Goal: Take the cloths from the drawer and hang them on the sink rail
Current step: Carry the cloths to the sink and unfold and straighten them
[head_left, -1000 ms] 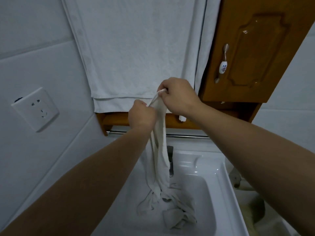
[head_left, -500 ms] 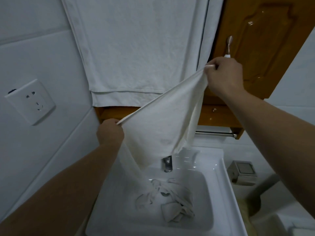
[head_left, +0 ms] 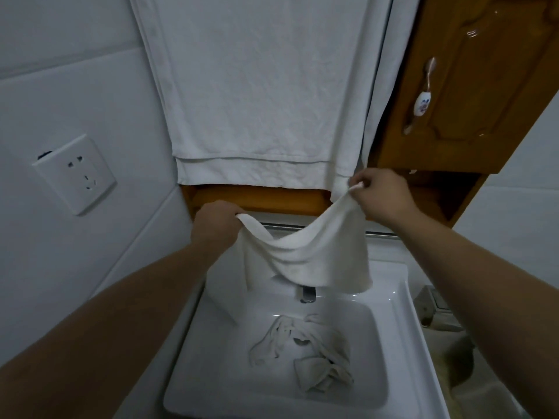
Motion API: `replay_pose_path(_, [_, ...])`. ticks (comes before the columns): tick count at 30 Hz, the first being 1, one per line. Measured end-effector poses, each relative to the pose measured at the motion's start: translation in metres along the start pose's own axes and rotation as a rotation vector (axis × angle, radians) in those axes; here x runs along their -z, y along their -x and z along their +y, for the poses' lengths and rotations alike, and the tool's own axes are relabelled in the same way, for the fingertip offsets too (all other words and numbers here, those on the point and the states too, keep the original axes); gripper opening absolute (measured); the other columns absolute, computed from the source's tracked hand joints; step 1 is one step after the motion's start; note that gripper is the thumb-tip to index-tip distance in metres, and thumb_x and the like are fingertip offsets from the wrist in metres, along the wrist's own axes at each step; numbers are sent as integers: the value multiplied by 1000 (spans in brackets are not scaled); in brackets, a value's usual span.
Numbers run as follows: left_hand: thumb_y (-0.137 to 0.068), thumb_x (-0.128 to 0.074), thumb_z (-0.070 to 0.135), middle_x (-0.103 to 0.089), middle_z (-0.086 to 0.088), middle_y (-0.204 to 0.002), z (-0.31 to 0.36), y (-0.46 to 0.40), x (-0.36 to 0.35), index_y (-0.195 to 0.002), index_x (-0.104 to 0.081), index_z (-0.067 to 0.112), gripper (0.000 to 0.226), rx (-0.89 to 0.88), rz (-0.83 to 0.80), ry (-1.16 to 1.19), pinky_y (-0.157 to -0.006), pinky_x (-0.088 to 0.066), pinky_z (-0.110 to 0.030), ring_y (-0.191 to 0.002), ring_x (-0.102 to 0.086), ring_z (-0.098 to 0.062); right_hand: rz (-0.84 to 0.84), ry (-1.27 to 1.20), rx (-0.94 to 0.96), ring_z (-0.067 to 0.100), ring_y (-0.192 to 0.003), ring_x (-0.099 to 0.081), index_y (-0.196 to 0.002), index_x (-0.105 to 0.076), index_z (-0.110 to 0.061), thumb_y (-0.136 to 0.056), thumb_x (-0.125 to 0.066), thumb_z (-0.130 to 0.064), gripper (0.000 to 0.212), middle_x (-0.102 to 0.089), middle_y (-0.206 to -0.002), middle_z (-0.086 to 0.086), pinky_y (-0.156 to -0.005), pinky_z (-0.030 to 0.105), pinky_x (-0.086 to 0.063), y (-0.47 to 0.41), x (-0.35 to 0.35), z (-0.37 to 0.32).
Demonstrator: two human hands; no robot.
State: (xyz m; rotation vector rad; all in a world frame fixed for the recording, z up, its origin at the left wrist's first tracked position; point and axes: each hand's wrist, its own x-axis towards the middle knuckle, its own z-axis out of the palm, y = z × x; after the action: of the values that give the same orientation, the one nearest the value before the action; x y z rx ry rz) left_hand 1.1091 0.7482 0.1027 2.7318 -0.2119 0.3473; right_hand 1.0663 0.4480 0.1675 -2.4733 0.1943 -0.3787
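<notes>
held cloth (head_left: 305,255) hides rail (head_left: 379,234) middle, perhaps tap (head_left: 308,293) top.

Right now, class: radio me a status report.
Left hand and right hand grip cloth corners. Cloth sags before rail. More cloths in sink.

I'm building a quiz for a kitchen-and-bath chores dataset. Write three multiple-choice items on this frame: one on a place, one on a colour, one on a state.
1. Where does the crumpled cloth lie?
A. in the sink basin
B. on the rail
C. on the cabinet

2. What colour is the held cloth?
A. blue
B. white
C. brown

3. How is the held cloth being handled?
A. draped over the rail
B. bunched in one hand
C. stretched between two hands

Key:
1 A, the crumpled cloth rests inside the sink basin.
2 B, the held cloth is white.
3 C, the left hand and right hand each pinch a corner, in front of the rail.
</notes>
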Motion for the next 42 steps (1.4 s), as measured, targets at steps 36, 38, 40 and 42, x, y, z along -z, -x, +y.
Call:
replay_pose_path(36, [-77, -71, 53, -60, 7, -64, 35, 11, -22, -71, -69, 29, 25, -23, -194, 147, -50, -33, -24, -60, -54, -8, 12, -108, -97, 9, -61, -61, -74, -68, -22, -89, -67, -21, 16, -66, -75, -3, -50, 20, -40, 29, -15, 7])
replay_pose_path(38, [-77, -73, 50, -59, 9, -64, 34, 11, -21, -73, -69, 30, 21, -83, -189, 156, -49, -31, -23, -61, -54, -7, 25, -99, -107, 10, -62, -62, -75, -68, -23, -90, -68, -23, 15, -66, -74, -5, -49, 20, -40, 28, -15, 10])
replay_pose_path(40, [-80, -72, 48, -55, 13, -66, 30, 16, -21, -85, -72, 29, 20, -186, -216, 71, -51, -29, -22, -65, -51, -6, 56, -90, -124, 11, -67, -62, -73, -68, -25, -89, -68, -25, 16, -65, -75, -6, -51, 22, -43, 27, -12, 14])
replay_pose_path(42, [-82, -69, 50, -52, 12, -68, 21, 21, -22, -86, -71, 27, 24, -227, -274, -21, -51, -28, -23, -68, -51, -10, 72, -88, -158, 14, -74, -63, -73, -68, -26, -90, -69, -25, 17, -65, -78, -6, -60, 27, -52, 26, -8, 22])
